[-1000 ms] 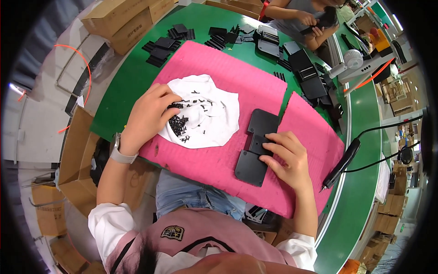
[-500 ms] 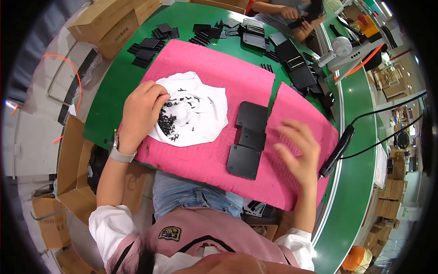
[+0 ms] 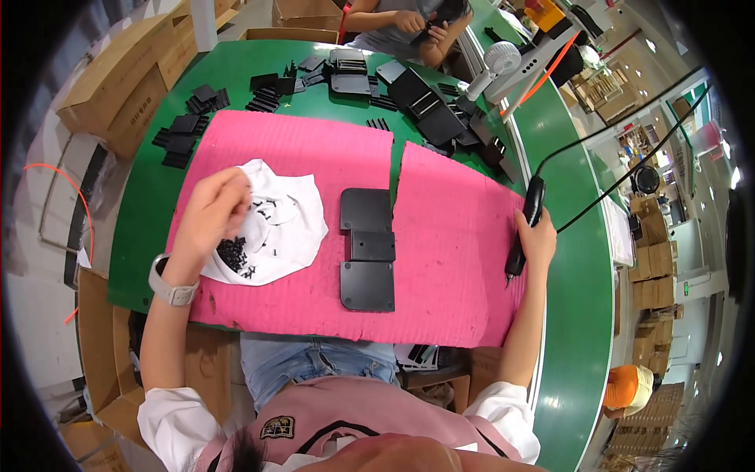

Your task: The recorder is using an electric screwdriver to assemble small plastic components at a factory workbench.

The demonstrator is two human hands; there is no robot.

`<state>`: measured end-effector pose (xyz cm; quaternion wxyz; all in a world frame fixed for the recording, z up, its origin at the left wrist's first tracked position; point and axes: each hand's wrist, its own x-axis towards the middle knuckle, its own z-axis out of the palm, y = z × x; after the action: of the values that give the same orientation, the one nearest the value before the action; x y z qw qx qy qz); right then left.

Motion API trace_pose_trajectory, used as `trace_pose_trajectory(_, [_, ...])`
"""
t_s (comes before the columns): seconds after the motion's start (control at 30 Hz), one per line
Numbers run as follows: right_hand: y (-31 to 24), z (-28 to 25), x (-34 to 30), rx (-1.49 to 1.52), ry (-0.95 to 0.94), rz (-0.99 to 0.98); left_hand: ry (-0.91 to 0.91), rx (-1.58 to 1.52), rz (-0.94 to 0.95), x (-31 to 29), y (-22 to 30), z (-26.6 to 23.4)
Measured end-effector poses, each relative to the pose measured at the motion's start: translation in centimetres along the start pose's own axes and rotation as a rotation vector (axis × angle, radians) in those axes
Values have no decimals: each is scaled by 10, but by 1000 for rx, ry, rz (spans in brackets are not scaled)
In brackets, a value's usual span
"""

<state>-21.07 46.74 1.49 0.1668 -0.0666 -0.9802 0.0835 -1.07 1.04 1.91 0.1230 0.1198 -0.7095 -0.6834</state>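
My right hand (image 3: 539, 238) is wrapped round a black corded electric screwdriver (image 3: 535, 198) at the right edge of the pink board, its bit pointing down toward me. My left hand (image 3: 209, 214), with a grey watch band on the wrist, hovers over the left side of a white cloth (image 3: 303, 228). Its fingertips are pinched together; whatever is between them is too small to make out. Small black screws (image 3: 232, 253) lie heaped and scattered on the cloth. A black stepped plastic part (image 3: 370, 245) rests on the board between my hands, touched by neither.
The pink corrugated board (image 3: 456, 236) covers the green table (image 3: 578, 346). Along the far edge lie black plastic parts (image 3: 425, 106) and a small white fan (image 3: 502, 59). Another person's hands (image 3: 425, 25) work opposite. A cardboard box (image 3: 106, 338) stands left.
My right hand has moved right and taken hold of the screwdriver. My left hand has lifted off the screws, fingers still pinched. The whole view has shifted.
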Motion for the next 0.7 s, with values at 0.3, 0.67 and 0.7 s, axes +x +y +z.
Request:
trace_pose_trajectory(0.3, [-70, -30, 12, 939, -349, -235, -431, -166, -244, 7, 16, 67])
trace_pose_trajectory(0.67, [-185, -88, -46, 2236, -746, -724, -523, -399, -288, 5, 16, 118])
trace_pose_trajectory(0.7, [-185, -87, -51, 2256, -707, -782, -544, -473, -276, 7, 6, 113])
